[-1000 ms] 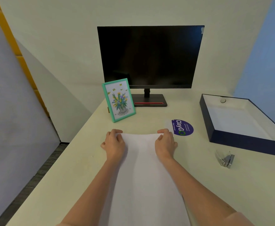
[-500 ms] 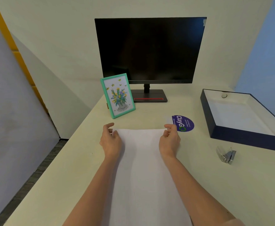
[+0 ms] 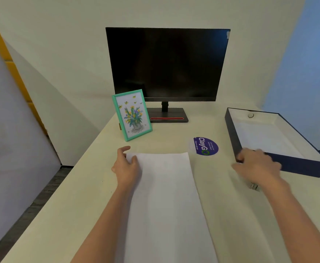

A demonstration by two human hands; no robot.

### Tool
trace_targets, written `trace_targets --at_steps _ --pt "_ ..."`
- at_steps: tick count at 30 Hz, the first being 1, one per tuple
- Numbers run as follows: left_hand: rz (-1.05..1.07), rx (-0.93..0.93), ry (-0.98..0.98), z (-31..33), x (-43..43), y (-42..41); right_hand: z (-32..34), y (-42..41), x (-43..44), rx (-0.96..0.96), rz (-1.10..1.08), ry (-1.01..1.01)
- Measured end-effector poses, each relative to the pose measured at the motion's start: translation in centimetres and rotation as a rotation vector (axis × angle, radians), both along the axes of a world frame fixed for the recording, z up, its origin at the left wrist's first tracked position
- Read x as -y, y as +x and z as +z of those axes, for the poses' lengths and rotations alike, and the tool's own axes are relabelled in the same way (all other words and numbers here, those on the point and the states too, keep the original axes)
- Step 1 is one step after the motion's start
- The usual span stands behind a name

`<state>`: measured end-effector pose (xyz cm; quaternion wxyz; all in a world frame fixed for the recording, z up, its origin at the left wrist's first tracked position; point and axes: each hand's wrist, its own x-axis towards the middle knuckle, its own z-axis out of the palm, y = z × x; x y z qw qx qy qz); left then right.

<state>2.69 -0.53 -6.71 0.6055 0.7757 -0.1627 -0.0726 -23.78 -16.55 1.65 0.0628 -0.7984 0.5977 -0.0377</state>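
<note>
A stack of white paper (image 3: 166,196) lies flat on the cream desk (image 3: 75,196) in front of me. My left hand (image 3: 126,166) holds its far left corner, thumb on top and fingers at the edge. My right hand (image 3: 257,164) is off the paper, blurred, out to the right beside the near corner of the dark blue box (image 3: 307,168). Its fingers are loosely curled and hold nothing. A small metal binder clip (image 3: 254,186) peeks out from under my right wrist.
A black monitor (image 3: 167,65) stands at the back of the desk. A green-framed flower picture (image 3: 132,114) leans in front of it on the left. A round purple sticker (image 3: 205,146) lies between the paper and the open blue box, which has a white lining.
My right hand let go of the paper's far right corner and moved right, towards the box and over the binder clip. My left hand stayed on the left corner.
</note>
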Motion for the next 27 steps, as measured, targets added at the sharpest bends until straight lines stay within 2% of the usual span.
trace_targets --at_steps 1,3,6,12,14,15,17,19,21,23,25,27 --pt "0.002 0.007 0.002 -0.1 0.0 0.1 0.3 -1.4 0.1 -0.105 -0.065 0.049" --pt "0.005 0.015 0.003 0.0 -0.1 0.2 -0.3 -2.6 0.2 -0.140 -0.120 0.173" --pt "0.011 0.013 0.006 0.0 -0.1 0.2 -2.8 -2.5 0.1 -0.003 -0.083 0.297" --pt "0.023 -0.004 -0.013 -0.2 0.0 0.1 -3.8 -0.2 0.8 0.146 -0.055 0.204" --pt "0.023 -0.003 -0.014 -0.3 0.1 0.1 -2.2 1.3 1.4 0.298 0.054 0.206" --pt "0.025 -0.003 -0.015 -0.4 0.1 0.2 -1.3 2.5 1.6 0.435 0.127 0.238" --pt "0.026 -0.007 -0.011 -0.5 0.3 0.2 0.4 5.2 1.4 0.785 0.242 0.429" --pt "0.031 0.002 -0.014 -0.5 0.3 0.2 1.3 8.4 0.6 1.141 0.304 0.791" --pt "0.036 0.015 -0.011 -0.5 0.3 0.2 1.3 11.4 -0.4 1.408 0.305 1.202" --pt "0.039 0.020 -0.008 -0.6 0.3 0.4 0.8 14.3 -1.5 1.507 0.314 1.422" --pt "0.038 0.034 0.003 -0.7 0.3 0.6 0.2 16.6 -2.3 1.497 0.346 1.439" --pt "0.026 0.049 0.016 -0.6 0.3 0.6 -0.4 18.7 -2.9 1.422 0.380 1.358"
